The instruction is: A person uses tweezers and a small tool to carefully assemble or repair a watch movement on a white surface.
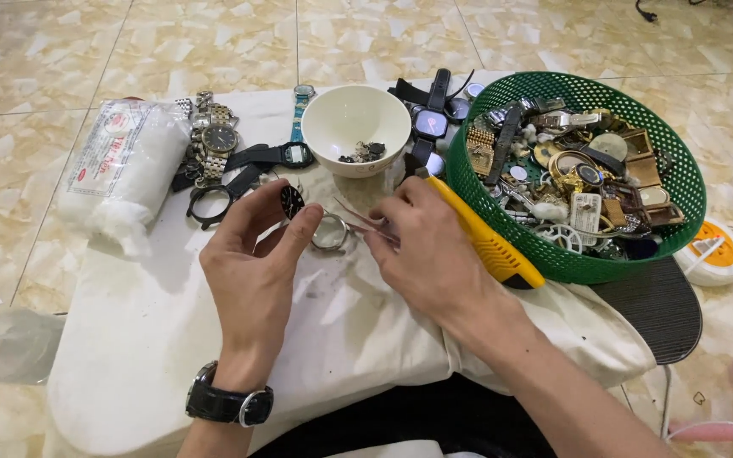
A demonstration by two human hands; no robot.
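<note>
My left hand (252,254) pinches a small round black watch dial (292,202) between thumb and fingertips, just above the white cloth (163,339). A dark wristwatch sits on that wrist. My right hand (426,250) grips thin metal tweezers (358,217), whose tips point left toward the dial. A yellow-handled tool (481,233) lies across the back of this hand, its tip near the bowl. A silver round watch case (330,232) rests on the cloth between both hands.
A white bowl (332,119) with small dark parts stands behind the hands. A green mesh basket (680,182) full of watch parts is at right. Several watches (218,144) and a bag of white cotton (120,170) lie at left. Tiled floor surrounds the table.
</note>
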